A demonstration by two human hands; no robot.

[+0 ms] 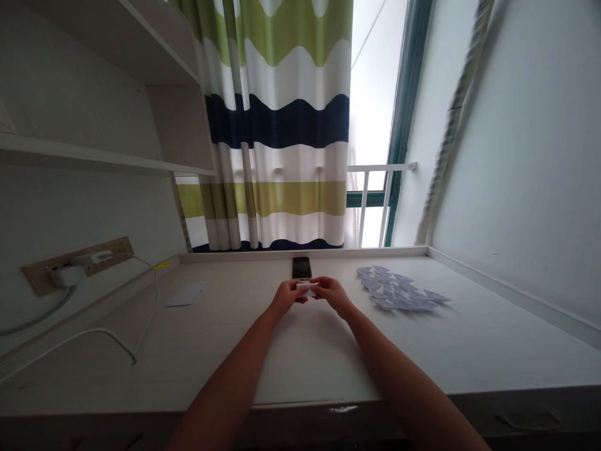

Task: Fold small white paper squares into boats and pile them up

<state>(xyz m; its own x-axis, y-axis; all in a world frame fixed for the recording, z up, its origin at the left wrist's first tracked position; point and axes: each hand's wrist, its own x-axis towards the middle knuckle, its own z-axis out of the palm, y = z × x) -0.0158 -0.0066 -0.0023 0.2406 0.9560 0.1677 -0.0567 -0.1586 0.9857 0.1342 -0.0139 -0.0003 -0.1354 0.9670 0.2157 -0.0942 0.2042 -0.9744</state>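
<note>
A small piece of white paper (306, 289) is held between both hands above the desk, in the middle of the head view. My left hand (285, 297) pinches its left end, and my right hand (330, 293) grips the right end with fingers closed. Part of the paper is hidden behind the fingers. Just beyond the hands lies a dark phone (301, 267). To the right, a cluster of folded white paper pieces (399, 289) is spread on the desk, many with pointed ends. On the left lies a flat stack of white paper (188, 293).
White cables (154, 300) run from a wall socket strip (35, 274) across the left side of the desk (225, 369). A shelf (94, 154) overhangs at the upper left. A raised rim (253, 254) borders the back, below a striped curtain (300, 125).
</note>
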